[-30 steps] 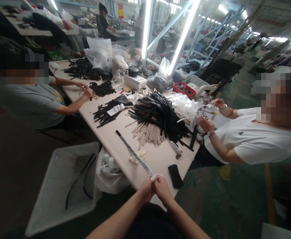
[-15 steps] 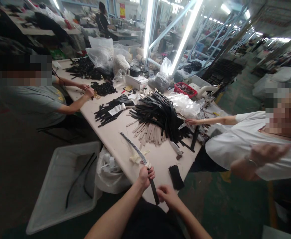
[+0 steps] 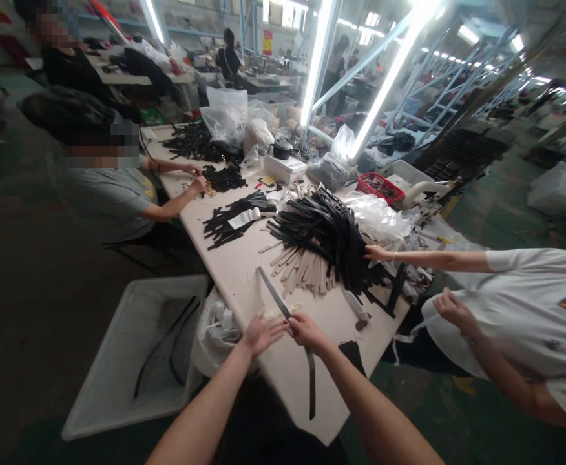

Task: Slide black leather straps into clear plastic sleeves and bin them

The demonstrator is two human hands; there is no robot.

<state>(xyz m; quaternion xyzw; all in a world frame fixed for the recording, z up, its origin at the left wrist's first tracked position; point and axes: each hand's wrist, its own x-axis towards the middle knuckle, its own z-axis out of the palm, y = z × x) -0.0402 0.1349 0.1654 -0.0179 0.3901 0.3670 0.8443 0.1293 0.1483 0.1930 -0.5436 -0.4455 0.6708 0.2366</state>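
Note:
A long dark strip (image 3: 311, 381) runs across the near part of the pale table (image 3: 234, 278), one end pointing up and away, the other hanging down toward me. My right hand (image 3: 306, 330) is closed round the middle of it. Just left of the strip, my left hand (image 3: 262, 334) has its fingers spread, with the fingertips close to my right hand; nothing shows in its palm. Cream-coloured scraps lie behind my hands. Farther back is a big pile of black strips (image 3: 331, 226) with pale undersides.
A white bin (image 3: 132, 355) with two black strips stands at the left, beside a white bag (image 3: 218, 329). One person (image 3: 113, 194) sits at the left; another (image 3: 515, 310) reaches to the pile from the right. A red basket (image 3: 380, 187) stands behind.
My left hand has let go of the strip and opened; my right hand has moved up and taken hold of it. The person at the right now touches the pile. The view has shifted.

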